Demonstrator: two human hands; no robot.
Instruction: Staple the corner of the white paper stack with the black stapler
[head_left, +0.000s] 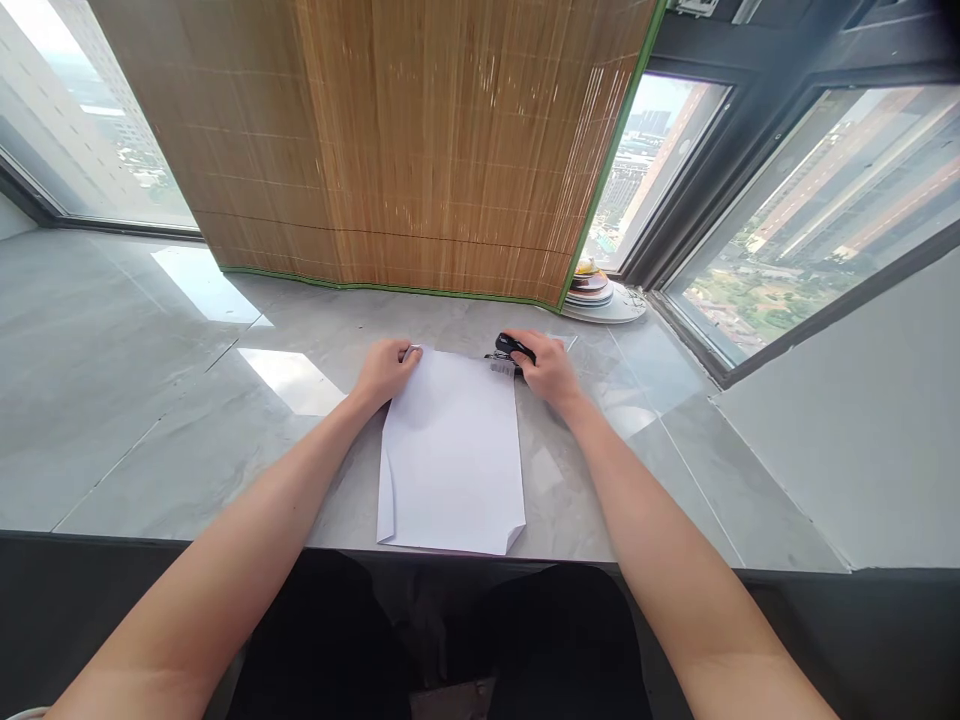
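A stack of white paper sheets [451, 450] lies on the grey marble ledge [150, 400], its two near corners folded under. My left hand [385, 369] rests on the sheets' far left corner with the fingers curled, pinning the paper down. My right hand [549, 369] is closed over a black stapler [513, 350] at the far right corner of the sheets. The stapler's metal jaw sits against the paper edge.
A bamboo blind [420, 150] with green trim hangs behind the ledge. A pile of plates [600, 292] stands at the back right by the window. Windows run along the left and right. The ledge's front edge is just above my dark-clothed legs.
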